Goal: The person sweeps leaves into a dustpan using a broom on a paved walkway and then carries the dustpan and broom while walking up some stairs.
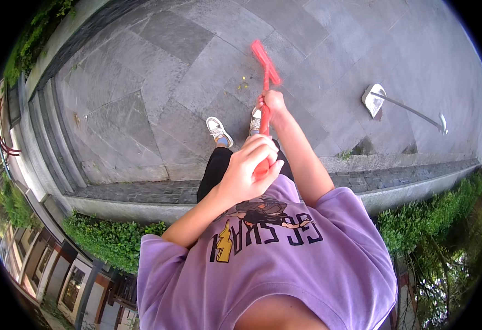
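Both my hands are on the handle of a red broom (266, 82), which reaches out ahead of my feet. My left hand (257, 161) is closed around the top end of the handle, close to my body. Farther down the shaft, my right hand (272, 103) grips it near the head. The broom head (265, 62) is at the paving and looks blurred. Some small yellow leaf bits (243, 83) lie on the stone just left of it. A white dustpan (374, 100) with a long grey handle (414, 110) is off to the right.
Grey stone paving (183, 74) spreads around my white shoes (219, 130). Steps (57, 132) rise at the left. Behind me runs a low stone ledge (129, 205), with green hedges (104, 239) beyond it. A small weed (344, 154) grows by the ledge at right.
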Demonstrator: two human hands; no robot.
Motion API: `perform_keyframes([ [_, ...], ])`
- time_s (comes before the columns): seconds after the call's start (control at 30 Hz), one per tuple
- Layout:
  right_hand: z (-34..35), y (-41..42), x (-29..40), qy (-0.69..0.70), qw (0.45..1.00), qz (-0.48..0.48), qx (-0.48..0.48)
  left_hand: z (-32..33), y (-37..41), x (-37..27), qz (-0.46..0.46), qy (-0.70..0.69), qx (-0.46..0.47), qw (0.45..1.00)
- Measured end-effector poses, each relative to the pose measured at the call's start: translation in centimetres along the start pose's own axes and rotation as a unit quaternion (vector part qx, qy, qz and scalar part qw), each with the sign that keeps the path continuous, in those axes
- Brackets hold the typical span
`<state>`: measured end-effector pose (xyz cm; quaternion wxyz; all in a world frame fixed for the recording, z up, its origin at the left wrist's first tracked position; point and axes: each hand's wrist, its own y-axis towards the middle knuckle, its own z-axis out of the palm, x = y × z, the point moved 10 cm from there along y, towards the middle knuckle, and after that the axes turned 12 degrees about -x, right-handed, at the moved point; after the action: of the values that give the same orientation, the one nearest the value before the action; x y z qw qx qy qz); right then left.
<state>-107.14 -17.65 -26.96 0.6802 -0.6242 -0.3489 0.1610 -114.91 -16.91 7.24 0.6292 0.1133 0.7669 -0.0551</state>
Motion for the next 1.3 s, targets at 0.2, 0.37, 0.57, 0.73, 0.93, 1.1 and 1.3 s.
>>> perform_keyframes([
  [0.2, 3.3, 6.7, 7.1, -0.25, 0.958, -0.137, 0.018, 3.4, 2.5, 4.9, 0.095, 0.087, 0.056, 0.99],
  [0.37, 0.6, 7.1, 2.7, -0.456, 0.874, -0.166, 0.032, 7.7, -0.1, 3.4, 0.174, -0.025, 0.194, 0.965],
  [0.57, -5.7, 0.3, -0.3, -0.534, 0.826, -0.181, 0.028, 12.4, -6.7, -0.1, 0.204, -0.091, 0.274, 0.935],
  [0.73, -3.4, -4.1, 2.6, -0.536, 0.812, -0.226, 0.051, 5.2, -1.0, -2.4, 0.086, -0.205, 0.267, 0.938],
  [0.93, 6.4, -9.9, 2.6, -0.457, 0.856, -0.223, 0.092, -6.9, -1.4, 28.5, -0.613, -0.147, -0.144, 0.763],
  [1.1, 16.7, -13.2, 0.0, -0.406, 0.878, -0.219, 0.13, -5.4, 2.7, 35.7, -0.668, -0.387, 0.016, 0.635],
  [1.3, 24.9, -24.0, 3.7, -0.184, 0.811, -0.519, 0.199, -18.8, 10.5, 44.7, -0.612, -0.4, -0.166, 0.662],
])
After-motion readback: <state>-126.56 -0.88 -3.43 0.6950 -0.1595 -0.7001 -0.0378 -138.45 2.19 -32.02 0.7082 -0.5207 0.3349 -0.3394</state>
